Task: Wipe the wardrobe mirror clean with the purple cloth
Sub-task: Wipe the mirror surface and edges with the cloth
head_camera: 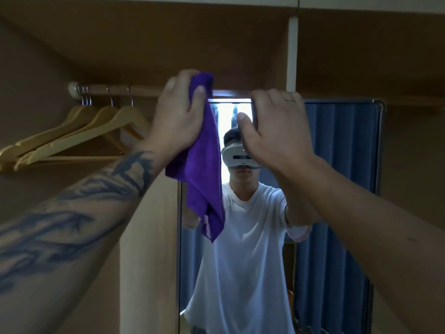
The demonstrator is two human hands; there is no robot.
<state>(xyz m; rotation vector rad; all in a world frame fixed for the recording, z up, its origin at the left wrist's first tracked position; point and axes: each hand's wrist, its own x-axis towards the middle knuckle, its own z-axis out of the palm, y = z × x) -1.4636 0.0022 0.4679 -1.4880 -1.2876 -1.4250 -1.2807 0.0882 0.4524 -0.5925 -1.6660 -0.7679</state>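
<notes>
Nearest the camera, two bare forearms reach up and forward; the left one bears dark tattoos. The left hand has its fingers and thumb curled round the bunched top of the purple cloth, which hangs down in front of the mirror's left side, its lower corner loose. The right hand grips the top edge of the mirror, fingers hooked over it and thumb pressed on the glass; a ring sits on one finger. The mirror stands upright, its left edge beside a wooden panel, and reflects a person in a white shirt and a headset. Farther back, inside the wardrobe, a wooden rail carries several bare wooden hangers at the left. Behind the mirror to the right stands a blue curtain screen.
</notes>
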